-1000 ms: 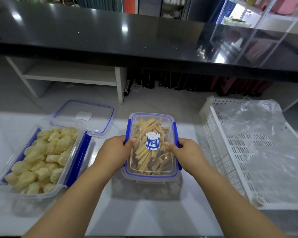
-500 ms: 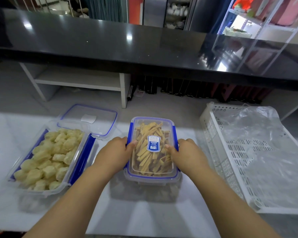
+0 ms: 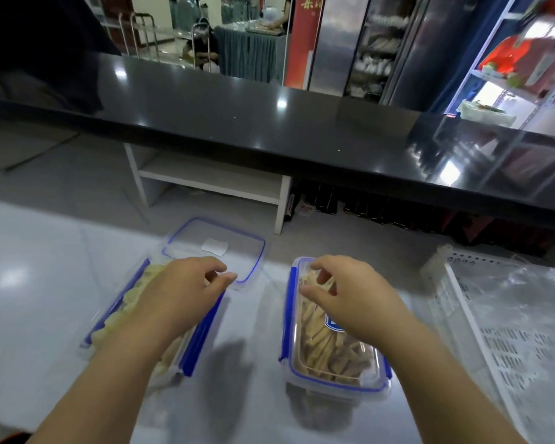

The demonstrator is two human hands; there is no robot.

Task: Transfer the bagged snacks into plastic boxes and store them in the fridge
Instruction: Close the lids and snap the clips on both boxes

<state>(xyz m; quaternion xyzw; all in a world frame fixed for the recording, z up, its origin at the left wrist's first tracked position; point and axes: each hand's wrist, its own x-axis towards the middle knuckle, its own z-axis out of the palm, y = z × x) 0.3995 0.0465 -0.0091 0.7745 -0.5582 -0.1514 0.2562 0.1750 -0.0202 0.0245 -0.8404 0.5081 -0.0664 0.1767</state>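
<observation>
Both hands have released the lidded box (image 3: 330,360) of snack sticks; it rests closed on the counter (image 3: 39,331). The right hand (image 3: 353,299) hovers above it, empty. The left hand (image 3: 186,293), empty, reaches over the open box (image 3: 122,309) toward the loose lid (image 3: 218,241): capping likely follows.

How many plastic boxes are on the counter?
2: an open box under the left hand, a lidded box under the right hand. The bag in the basket may hide more.
</observation>
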